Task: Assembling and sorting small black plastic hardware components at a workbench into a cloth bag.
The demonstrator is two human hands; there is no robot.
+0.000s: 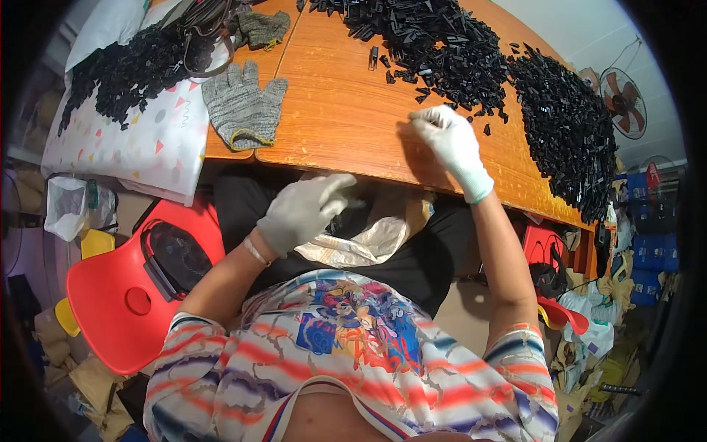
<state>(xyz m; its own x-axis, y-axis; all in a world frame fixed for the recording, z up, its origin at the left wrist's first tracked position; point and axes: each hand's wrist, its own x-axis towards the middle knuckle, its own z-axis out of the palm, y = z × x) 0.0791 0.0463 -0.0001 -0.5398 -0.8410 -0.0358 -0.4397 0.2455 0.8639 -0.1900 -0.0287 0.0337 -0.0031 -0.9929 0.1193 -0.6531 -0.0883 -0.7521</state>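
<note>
My left hand [305, 212], in a pale glove, hangs over my lap just off the table's front edge. Its fingers point right, loosely apart and a little blurred, and nothing shows in them. Below it a whitish woven sack [361, 247] lies open between my legs. Over the wooden table [331, 110] is my right hand [449, 144], in a white glove with a green cuff. Its fingertips are pinched together, and whatever is between them is hidden or too small to name. The nearest loose things are small black plastic pieces [442, 59], heaped beyond that hand.
Another black heap [567, 125] covers the table's right side, and a third [125, 74] lies on a patterned sheet [147, 147] at left. Grey knit gloves [247, 103] and a strapped bag [210, 44] rest nearby. A red chair [132, 295] stands at my left.
</note>
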